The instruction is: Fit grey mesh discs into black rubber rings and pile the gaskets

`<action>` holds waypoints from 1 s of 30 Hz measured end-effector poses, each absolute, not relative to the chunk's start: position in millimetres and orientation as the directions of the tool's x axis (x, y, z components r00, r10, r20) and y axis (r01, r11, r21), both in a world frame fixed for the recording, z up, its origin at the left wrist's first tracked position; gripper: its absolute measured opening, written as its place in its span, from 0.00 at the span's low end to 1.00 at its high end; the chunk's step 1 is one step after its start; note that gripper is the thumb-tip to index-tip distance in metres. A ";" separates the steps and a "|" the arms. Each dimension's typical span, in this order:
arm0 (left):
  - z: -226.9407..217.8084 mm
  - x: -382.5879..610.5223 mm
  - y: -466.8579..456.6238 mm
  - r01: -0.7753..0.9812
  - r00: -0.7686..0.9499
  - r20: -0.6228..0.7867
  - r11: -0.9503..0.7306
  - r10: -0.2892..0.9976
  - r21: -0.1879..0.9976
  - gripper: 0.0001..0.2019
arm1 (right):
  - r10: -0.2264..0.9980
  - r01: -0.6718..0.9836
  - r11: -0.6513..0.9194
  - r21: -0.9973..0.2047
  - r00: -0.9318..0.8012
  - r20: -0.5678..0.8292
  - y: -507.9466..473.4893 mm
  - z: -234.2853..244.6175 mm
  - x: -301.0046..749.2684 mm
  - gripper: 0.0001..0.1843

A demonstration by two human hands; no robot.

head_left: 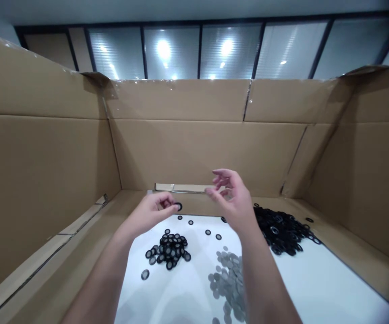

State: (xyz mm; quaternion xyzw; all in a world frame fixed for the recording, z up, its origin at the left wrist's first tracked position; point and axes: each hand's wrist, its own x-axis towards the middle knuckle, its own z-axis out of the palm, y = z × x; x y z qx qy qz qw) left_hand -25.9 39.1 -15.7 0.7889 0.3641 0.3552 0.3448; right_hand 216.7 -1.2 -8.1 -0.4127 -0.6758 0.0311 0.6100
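My left hand [154, 210] is raised above the white board, and a small black ring [178, 206] is pinched at its fingertips. My right hand [232, 197] hangs to the right of it, fingers apart, with nothing visible in them. Below and between my hands lies a small pile of black-rimmed rings with grey centres [167, 250]. Loose grey metal discs [230, 280] spread under my right forearm, partly hidden by it. A larger heap of black rings [280, 230] lies to the right of my right hand. Several single rings [145, 274] lie scattered apart from the piles.
A white board [170, 297] forms the work surface, set inside a large opened cardboard box [194, 153] with tall walls at the back and both sides. A loose cardboard strip [181, 188] lies along the back. Frosted windows [174, 49] stand beyond the box.
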 end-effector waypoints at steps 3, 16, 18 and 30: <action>-41.2 -27.8 63.4 0.625 0.673 -0.062 -0.521 0.737 0.582 0.12 | 0.771 0.726 0.368 -0.580 0.110 0.627 16.4 -35.3 269.6 0.17; -81.5 -21.4 90.0 0.750 0.635 -0.237 -0.512 0.735 0.420 0.16 | 0.918 0.951 -0.271 -0.150 0.302 0.255 9.0 -192.2 387.2 0.12; -77.7 -21.7 86.5 0.740 0.647 -0.238 -0.522 0.724 0.423 0.17 | 0.911 0.950 -0.291 -0.115 0.312 0.271 13.4 -197.0 386.5 0.12; -54.8 -22.8 59.7 0.707 0.675 -0.188 -0.552 0.714 0.441 0.16 | 0.884 0.934 -0.228 -0.276 0.317 0.343 12.7 -184.6 371.3 0.12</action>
